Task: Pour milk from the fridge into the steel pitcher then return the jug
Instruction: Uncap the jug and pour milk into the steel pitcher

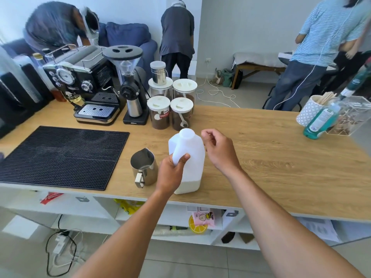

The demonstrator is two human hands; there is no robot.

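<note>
I see my left hand (172,173) wrapped around the handle of the milk jug (187,161), which stands upright near the near edge of the wooden counter (271,157) with a little milk in the bottom. My right hand (217,150) hovers just right of the jug's neck, fingers loosely curled; I cannot tell whether it holds the cap. The steel pitcher (144,167) stands just left of the jug, the black mat (60,157) further left, and the coffee canisters (170,103) and espresso machine (86,85) beyond.

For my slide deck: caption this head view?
Left hand grips the milk jug beside the steel pitcher; right hand hovers near its top.
</note>
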